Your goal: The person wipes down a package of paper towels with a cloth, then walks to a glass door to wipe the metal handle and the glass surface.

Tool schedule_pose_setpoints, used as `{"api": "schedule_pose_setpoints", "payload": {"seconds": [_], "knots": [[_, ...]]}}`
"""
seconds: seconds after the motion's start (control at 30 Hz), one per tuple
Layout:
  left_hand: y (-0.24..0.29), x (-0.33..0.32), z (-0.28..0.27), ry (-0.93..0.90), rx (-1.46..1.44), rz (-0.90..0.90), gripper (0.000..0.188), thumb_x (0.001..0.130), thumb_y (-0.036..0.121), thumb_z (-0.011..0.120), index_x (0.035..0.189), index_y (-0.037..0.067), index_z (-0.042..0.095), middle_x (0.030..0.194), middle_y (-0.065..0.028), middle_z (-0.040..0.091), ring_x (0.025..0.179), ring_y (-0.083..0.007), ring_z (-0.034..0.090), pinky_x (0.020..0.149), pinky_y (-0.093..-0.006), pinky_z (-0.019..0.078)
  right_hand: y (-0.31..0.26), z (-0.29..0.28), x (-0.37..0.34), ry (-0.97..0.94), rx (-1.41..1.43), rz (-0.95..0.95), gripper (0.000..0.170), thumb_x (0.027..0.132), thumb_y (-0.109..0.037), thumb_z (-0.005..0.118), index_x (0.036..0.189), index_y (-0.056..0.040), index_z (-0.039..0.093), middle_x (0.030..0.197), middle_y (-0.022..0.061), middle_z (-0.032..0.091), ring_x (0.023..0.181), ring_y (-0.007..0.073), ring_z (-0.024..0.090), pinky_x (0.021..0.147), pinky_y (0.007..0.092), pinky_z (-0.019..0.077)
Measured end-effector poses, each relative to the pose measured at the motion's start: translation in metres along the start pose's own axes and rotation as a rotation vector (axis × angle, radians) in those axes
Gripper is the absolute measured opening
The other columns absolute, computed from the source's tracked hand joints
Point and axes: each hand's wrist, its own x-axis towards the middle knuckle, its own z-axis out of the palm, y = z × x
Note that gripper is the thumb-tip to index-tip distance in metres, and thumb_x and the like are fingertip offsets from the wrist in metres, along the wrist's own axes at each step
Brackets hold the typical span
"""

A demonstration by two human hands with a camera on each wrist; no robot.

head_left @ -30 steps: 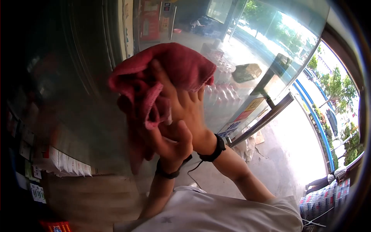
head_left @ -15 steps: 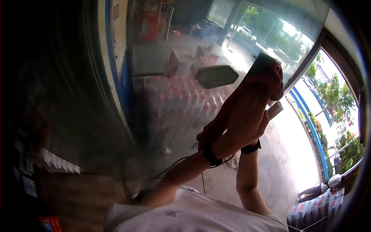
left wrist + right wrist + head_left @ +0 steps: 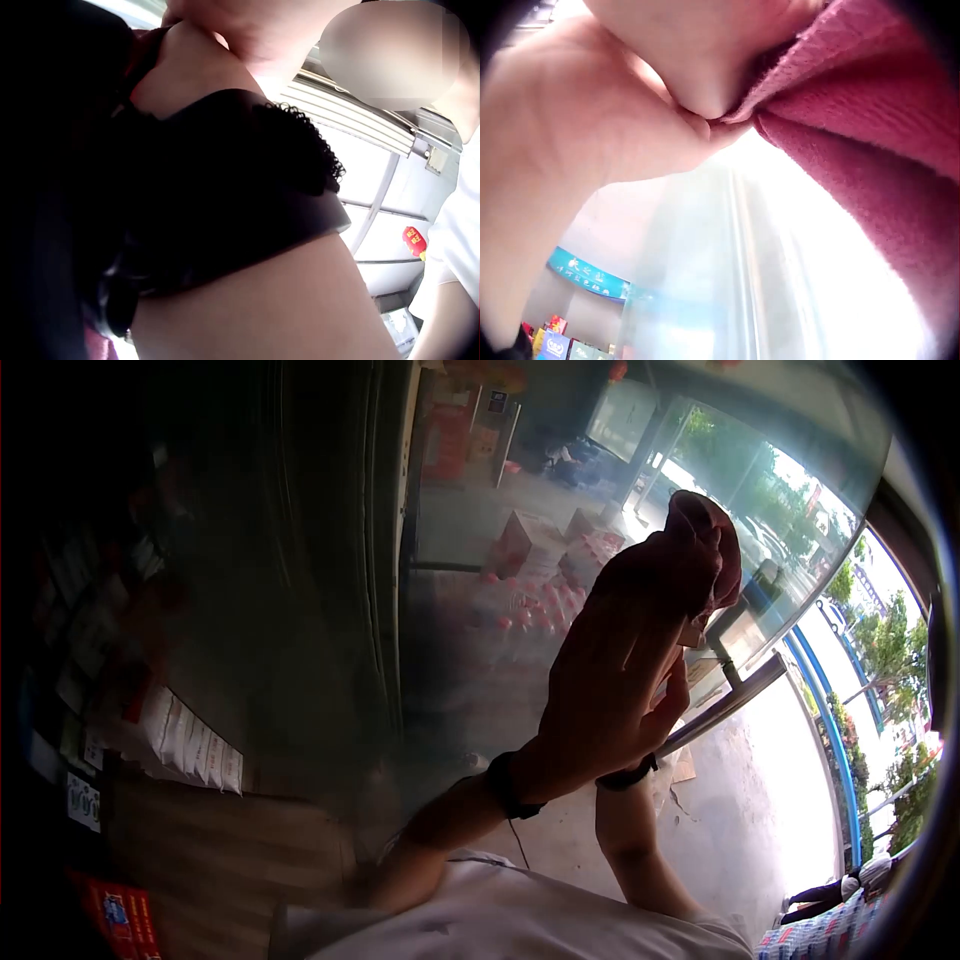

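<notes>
A dark red cloth [image 3: 708,545] is bunched against the upper part of a glass door [image 3: 470,640]. My left hand [image 3: 615,700] lies over the cloth, its back toward the head camera and its thumb along the right side. Beneath it my right hand is mostly hidden in the head view. The right wrist view shows this right hand [image 3: 577,105] with the cloth [image 3: 870,112] gathered in folds at its fingers, where it meets the left. Both hands hold the cloth. A black band circles each wrist.
A metal door handle [image 3: 728,705] slants just right of the hands. Through the glass show boxes [image 3: 530,542] and packs of red-capped bottles [image 3: 535,605]. White packs [image 3: 190,735] stand at the left, and a blue rail [image 3: 835,740] runs outside at the right.
Both hands and the cloth have swept right from the middle of the glass, the left hand coming on top. Since half a second ago the view has shifted while the hands stay near the handle.
</notes>
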Motion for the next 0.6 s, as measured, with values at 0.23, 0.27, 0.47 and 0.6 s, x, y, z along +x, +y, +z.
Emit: {"api": "schedule_pose_setpoints", "payload": {"seconds": [0.23, 0.27, 0.47, 0.6], "knots": [[-0.032, -0.011, -0.173, 0.060, 0.259, -0.082, 0.060, 0.085, 0.022, 0.070, 0.134, -0.005, 0.050, 0.133, -0.0208, 0.056, 0.119, -0.0331, 0.057, 0.101, -0.0443, 0.0439, -0.201, 0.105, 0.005, -0.082, 0.075, 0.023, 0.063, 0.082, -0.029, 0.064, 0.139, -0.0047, 0.052, 0.146, 0.0154, 0.047, 0.129, 0.0371, 0.044, 0.106, 0.0621, 0.0279], [-0.036, -0.016, -0.197, 0.108, 0.277, -0.132, 0.060, 0.087, 0.025, 0.069, 0.134, -0.006, 0.049, 0.132, -0.0194, 0.057, 0.119, -0.0305, 0.057, 0.101, -0.0433, 0.0437, -0.231, 0.121, 0.010, -0.078, 0.091, 0.031, 0.063, 0.082, -0.029, 0.064, 0.139, -0.0045, 0.052, 0.146, 0.0155, 0.047, 0.129, 0.0372, 0.044, 0.106, 0.0623, 0.0279], [-0.035, -0.010, -0.300, 0.485, 0.091, -0.493, 0.058, 0.095, 0.031, 0.059, 0.141, -0.002, 0.044, 0.134, -0.0179, 0.055, 0.119, -0.0273, 0.057, 0.098, -0.0369, 0.0456, -0.330, 0.177, -0.001, -0.051, 0.162, -0.302, 0.090, 0.075, -0.030, 0.066, 0.150, 0.0034, 0.029, 0.141, 0.0227, 0.044, 0.124, 0.0426, 0.042, 0.103, 0.0695, 0.0212], [-0.054, -0.040, -0.303, 0.761, -0.099, -0.431, 0.063, 0.103, 0.038, 0.041, 0.153, 0.001, 0.031, 0.142, -0.0198, 0.048, 0.119, -0.0271, 0.057, 0.097, -0.0372, 0.0473, -0.340, 0.164, 0.013, -0.126, 0.331, -0.219, 0.092, 0.073, -0.027, 0.068, 0.150, 0.0036, 0.029, 0.137, 0.0225, 0.046, 0.125, 0.0418, 0.042, 0.102, 0.0708, 0.0220]]}}
